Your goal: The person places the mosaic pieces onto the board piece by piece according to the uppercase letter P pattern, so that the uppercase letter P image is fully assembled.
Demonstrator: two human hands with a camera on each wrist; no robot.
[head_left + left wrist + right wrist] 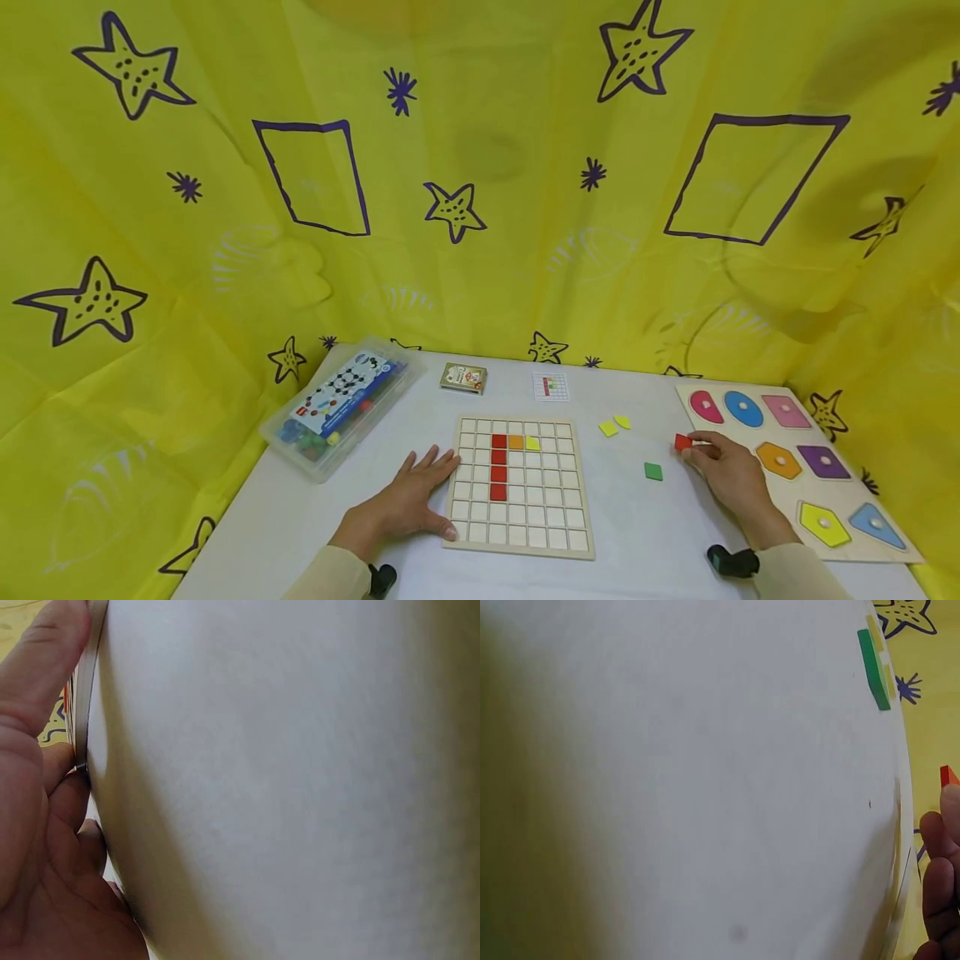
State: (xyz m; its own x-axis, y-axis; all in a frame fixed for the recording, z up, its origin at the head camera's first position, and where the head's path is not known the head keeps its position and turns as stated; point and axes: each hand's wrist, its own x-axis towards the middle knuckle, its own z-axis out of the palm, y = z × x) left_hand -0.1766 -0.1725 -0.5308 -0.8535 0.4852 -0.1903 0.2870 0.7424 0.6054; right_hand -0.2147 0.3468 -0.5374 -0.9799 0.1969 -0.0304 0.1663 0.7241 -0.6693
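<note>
One red piece (682, 442) sits pinched between the thumb and fingers of the right hand (731, 479), just beside the left edge of the knobbed puzzle board (817, 491) that lies along the right edge of the tabletop (630, 533). It points leftward out of the grip; it looks about as wide as long, so no long axis stands out, and whether it touches the tabletop I cannot tell.

From it, the grid board (522, 493) lies leftward and well apart, across the tabletop's middle. The piece is roughly level with the grid's upper filled row, where an orange piece (516, 442) and a yellow piece (532, 443) stand beside the top of a red column (498, 474) in the third column from the left.

The left hand (405, 504) is spread and holds nothing, its fingertips at the grid board's left edge, its thumb at the near-left corner. A green square (653, 472) lies between the boards, nearer the right hand; two loose yellow pieces (608, 428) lie farther back, off the grid board's far-right corner.
</note>
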